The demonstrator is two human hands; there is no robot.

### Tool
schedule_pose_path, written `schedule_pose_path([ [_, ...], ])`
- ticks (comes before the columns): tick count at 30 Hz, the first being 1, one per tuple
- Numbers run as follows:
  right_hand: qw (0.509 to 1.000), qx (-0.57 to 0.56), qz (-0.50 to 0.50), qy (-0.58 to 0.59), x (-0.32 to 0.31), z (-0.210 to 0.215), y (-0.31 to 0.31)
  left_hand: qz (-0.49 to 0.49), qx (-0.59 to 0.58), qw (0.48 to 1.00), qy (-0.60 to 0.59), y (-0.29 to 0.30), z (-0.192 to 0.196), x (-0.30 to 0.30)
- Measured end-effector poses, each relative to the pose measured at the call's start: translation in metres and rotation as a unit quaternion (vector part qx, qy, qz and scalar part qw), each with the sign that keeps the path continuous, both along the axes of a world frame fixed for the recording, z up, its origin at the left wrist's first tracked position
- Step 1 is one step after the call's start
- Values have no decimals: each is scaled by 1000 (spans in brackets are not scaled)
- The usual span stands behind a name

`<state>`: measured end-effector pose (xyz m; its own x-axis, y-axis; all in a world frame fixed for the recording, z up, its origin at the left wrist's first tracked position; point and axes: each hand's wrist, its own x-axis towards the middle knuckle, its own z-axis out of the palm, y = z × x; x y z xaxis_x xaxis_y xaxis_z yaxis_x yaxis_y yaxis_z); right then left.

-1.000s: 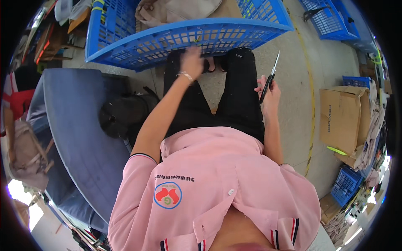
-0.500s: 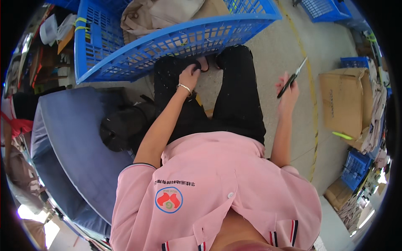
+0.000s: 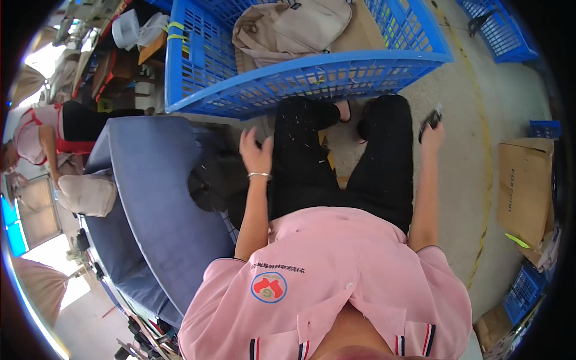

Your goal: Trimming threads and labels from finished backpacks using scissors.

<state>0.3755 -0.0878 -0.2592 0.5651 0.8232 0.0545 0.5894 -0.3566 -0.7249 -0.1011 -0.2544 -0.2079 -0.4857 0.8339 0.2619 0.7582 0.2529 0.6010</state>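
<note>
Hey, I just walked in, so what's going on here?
A person in a pink shirt appears seated before a blue plastic crate holding beige fabric. Their right hand holds black-handled scissors. Their left hand is open and looks empty. Both hands are away from that fabric. Another person is off to the left.

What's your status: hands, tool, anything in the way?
Left hand open. Right hand gripping black-handled tool. Blue crate holding beige fabric, directly ahead.
</note>
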Motion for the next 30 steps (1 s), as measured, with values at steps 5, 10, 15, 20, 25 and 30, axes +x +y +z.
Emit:
schedule_pose_path([
  [5, 948, -65, -100, 294, 7, 1, -58, 271, 34, 938, -213, -62, -39, -82],
  [10, 957, -69, -113, 259, 7, 20, -80, -330, -106, 920, -182, 32, 65, 98],
  [15, 937, 2, -47, 345, -3, 32, -51, -535, -95, 832, -110, 34, 105, 163],
  [20, 934, 19, -9, 357, -8, 57, -39, -330, -87, 931, 132, 18, 29, 21],
  [25, 926, 16, -30, 375, -27, 64, -51, 42, -206, 976, -56, -42, -43, -87],
  [30, 936, 11, 11, 351, -46, 90, -64, -33, -45, 978, -199, 3, 1, 2],
])
